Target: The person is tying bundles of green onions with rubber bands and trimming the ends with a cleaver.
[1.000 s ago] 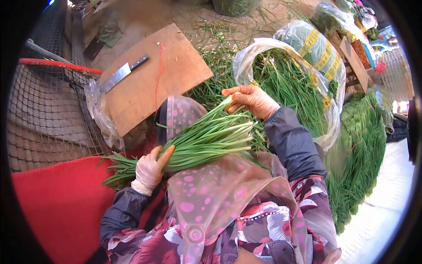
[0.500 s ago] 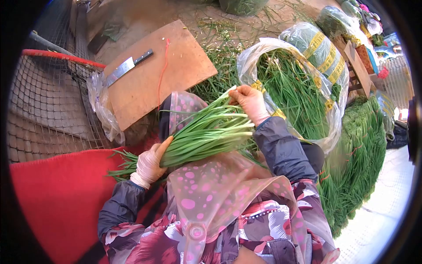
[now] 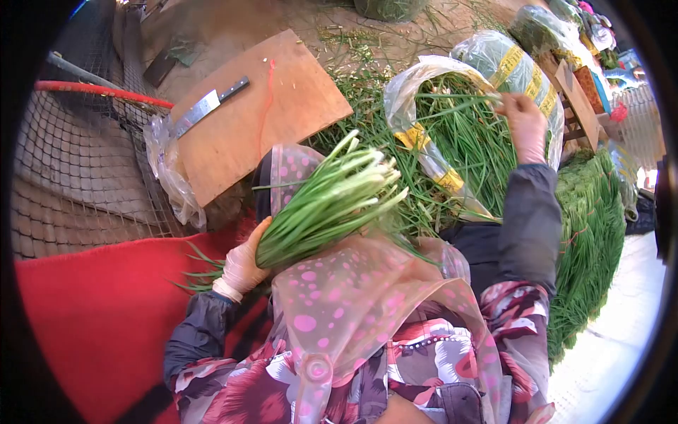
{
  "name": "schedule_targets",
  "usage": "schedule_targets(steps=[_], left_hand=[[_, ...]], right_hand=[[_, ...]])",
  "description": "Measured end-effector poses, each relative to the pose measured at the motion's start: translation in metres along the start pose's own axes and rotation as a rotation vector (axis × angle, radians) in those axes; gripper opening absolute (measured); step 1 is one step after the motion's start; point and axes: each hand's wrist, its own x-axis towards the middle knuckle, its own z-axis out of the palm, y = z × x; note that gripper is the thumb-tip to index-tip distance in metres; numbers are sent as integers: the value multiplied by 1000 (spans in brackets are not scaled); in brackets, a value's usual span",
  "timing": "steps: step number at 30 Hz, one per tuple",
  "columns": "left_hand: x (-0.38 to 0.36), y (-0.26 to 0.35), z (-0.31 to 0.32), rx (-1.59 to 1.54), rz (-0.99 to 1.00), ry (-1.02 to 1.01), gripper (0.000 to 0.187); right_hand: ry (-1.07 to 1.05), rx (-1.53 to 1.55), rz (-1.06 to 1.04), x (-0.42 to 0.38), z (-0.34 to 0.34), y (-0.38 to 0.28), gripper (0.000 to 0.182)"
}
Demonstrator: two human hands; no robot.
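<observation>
Board, tan and flat, lies on the far side of the person's lap in the head view. A cleaver-like knife rests on its left part, and a red string runs across it to the right of the blade. Crumpled clear plastic hangs at the board's left edge, with black netting farther left and a red cloth on the near side. Scattered green trimmings cover the ground just right of the board. Beyond them, an open plastic bag full of loose chives has its raised rim standing between the board and the right hand.

Near the board's closest corner, above the spotted apron, is a chive bunch, pale ends fanned toward the right. The gloved left hand curls firmly around its leafy end, thumb on top. Well right of the board, the right hand, slightly blurred, pinches a thin chive strand at fingertip, fingers nearly together, before the bag's mouth.
</observation>
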Motion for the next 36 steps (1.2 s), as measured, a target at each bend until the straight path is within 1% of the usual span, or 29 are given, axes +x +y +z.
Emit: schedule_targets(steps=[1,2,3,4,5,6,7,8,9,11,13,14,15,16,17,18,19,21,23,24,25,27,28,29,31,32,33,35,36], left_hand=[[-1,-11,1,-254,-6,-20,76],[0,-3,2,-646,-124,-34,71],[-1,3,1,-637,-121,-28,71],[-2,8,-1,-736,-197,-47,66],[-3,14,-5,-832,-272,-67,61],[-4,18,-9,-914,-393,-143,50],[-5,18,-12,-902,-385,-139,50],[-4,15,-14,-915,-395,-188,46],[-4,13,-13,-930,-408,-238,43],[-6,14,-11,-912,-399,-267,45],[-7,28,-6,-919,-376,-171,53],[-6,32,-6,-929,-385,-180,63],[-4,34,-4,-925,-373,-180,63],[-4,34,-1,-959,-341,-192,65],[-4,32,1,-992,-315,-205,68],[-4,30,0,-987,-328,-228,69],[-4,29,1,-983,-331,-229,69],[-2,27,3,-1058,-342,-243,70],[1,22,1,-1016,-335,-254,70],[1,18,1,-975,-327,-268,71],[2,14,3,-976,-332,-271,71],[5,7,6,-938,-282,-270,72],[5,9,6,-943,-282,-267,72],[5,11,6,-946,-288,-270,73],[3,13,5,-959,-301,-269,73],[3,15,4,-956,-299,-267,74],[3,15,3,-950,-297,-268,74],[2,12,5,-933,-293,-263,75],[2,10,4,-919,-292,-261,75]], right_hand=[[-18,-82,-12,-11,-8,6,25],[-104,-116,-11,-30,-9,7,23],[-192,-150,-13,-54,-7,11,21],[-318,-301,-184,-84,11,31,17],[-570,-570,-277,-120,27,18,16],[-1013,-946,-461,-153,55,13,19],[-1424,-751,-365,-166,49,-18,28],[-1600,-635,-230,-175,51,-17,38],[-1588,-631,-233,-167,55,-19,38],[-857,-214,-250,-139,65,-23,44],[-745,723,244,-102,83,-37,46],[-751,874,308,-91,79,-58,43],[-759,1024,370,-81,73,-80,40],[-756,1024,365,-69,78,-91,40],[-741,963,248,-58,84,-99,40],[-724,902,135,-47,90,-108,39],[-722,833,77,-35,94,-119,36],[-726,870,-31,-22,100,-142,34],[-869,613,-267,-20,89,-177,42],[-855,391,-391,-22,98,-185,49],[-751,244,-535,-29,109,-193,49],[-1030,35,-469,-25,114,-205,44],[-1064,22,-473,-26,122,-205,32],[-1072,17,-476,-29,127,-202,32],[-1134,504,-243,-39,131,-195,23],[-1121,570,-179,-40,127,-193,21],[-1124,570,-177,-41,129,-189,21],[-1157,502,-193,-41,126,-188,30],[-1129,334,-222,-42,122,-187,41]])
